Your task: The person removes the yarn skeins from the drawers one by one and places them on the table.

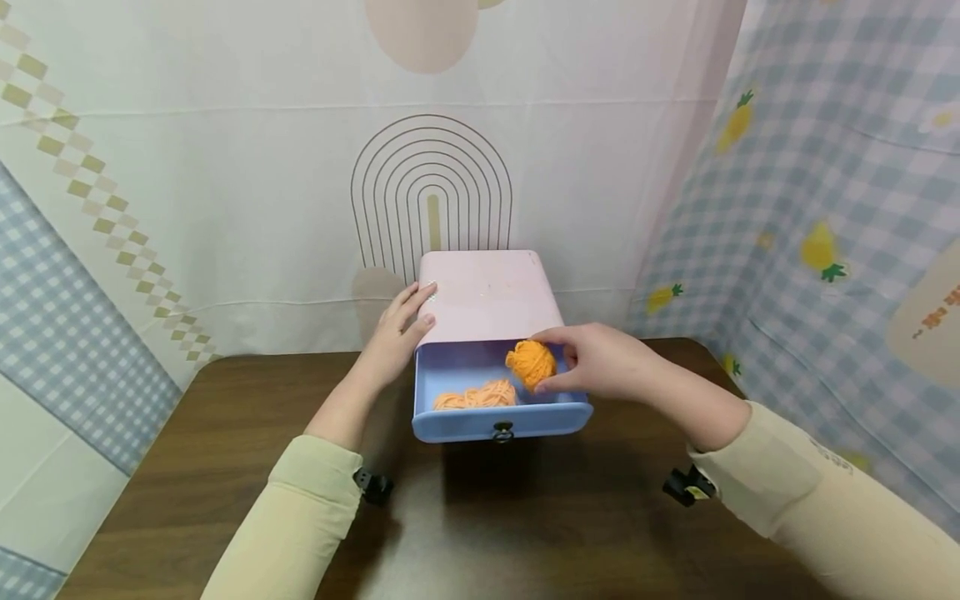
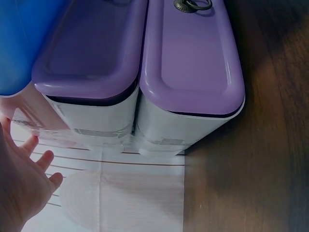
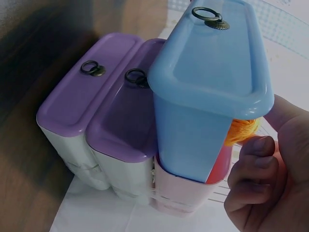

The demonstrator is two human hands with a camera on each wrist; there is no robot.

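A blue drawer (image 1: 457, 367) stands pulled out of the pink top unit (image 1: 487, 292) of a stacked box. Peach yarn (image 1: 480, 395) lies in its front left part. Between thumb and fingers, my right hand (image 1: 600, 360) pinches an orange yarn ball (image 1: 531, 364) over the drawer's right side. In the right wrist view the same ball (image 3: 242, 131) shows partly behind the drawer's wall. My left hand (image 1: 393, 337) rests on the left edge of the pink unit, fingers spread and thumb on the top; the left wrist view shows the fingers (image 2: 44, 160) extended.
Below the blue drawer sit two purple drawer fronts (image 3: 86, 92) with metal ring pulls, in white housings. The blue front has its own ring pull (image 1: 502, 432). The dark wooden table (image 1: 570, 517) carries the stack, and a patterned cloth (image 1: 247, 208) hangs close behind it.
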